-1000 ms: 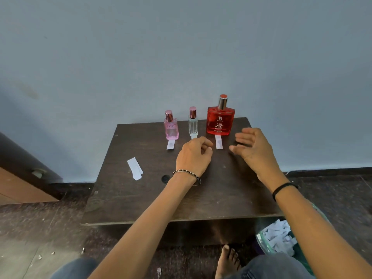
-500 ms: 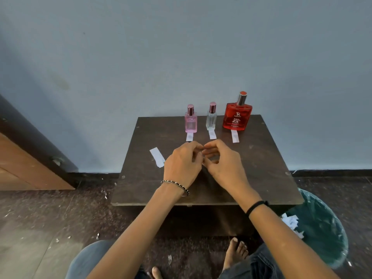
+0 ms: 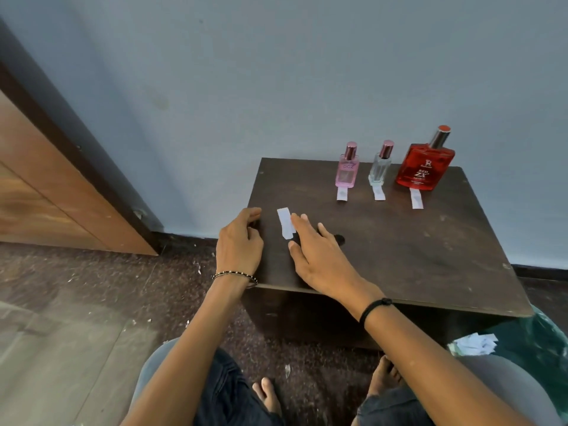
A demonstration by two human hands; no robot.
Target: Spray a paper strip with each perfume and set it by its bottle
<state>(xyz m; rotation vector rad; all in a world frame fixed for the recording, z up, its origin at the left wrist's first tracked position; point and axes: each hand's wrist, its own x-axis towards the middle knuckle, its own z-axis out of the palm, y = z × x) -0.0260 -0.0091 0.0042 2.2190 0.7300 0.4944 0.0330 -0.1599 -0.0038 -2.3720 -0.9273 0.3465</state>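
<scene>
Three perfume bottles stand at the back of a dark wooden table [image 3: 415, 250]: a pink bottle [image 3: 347, 170], a clear bottle [image 3: 380, 166] and a large red bottle [image 3: 425, 166]. A white paper strip lies in front of each: pink's strip [image 3: 341, 194], clear's strip [image 3: 379, 192], red's strip [image 3: 416, 198]. Spare strips [image 3: 284, 221] lie near the table's left edge. My right hand [image 3: 319, 256] is flat, its fingertips touching the spare strips. My left hand [image 3: 239, 244] rests loosely curled at the table's left edge, holding nothing.
A green bin [image 3: 528, 339] with paper scraps [image 3: 473, 344] stands at the lower right beside the table. A wooden door [image 3: 46, 186] is at the left. The blue wall is right behind the bottles. My knees and bare feet are below the table's front edge.
Both hands moved apart from the table's middle to its left side; my right hand now touches the spare strips. The view swung left, so the table sits further right.
</scene>
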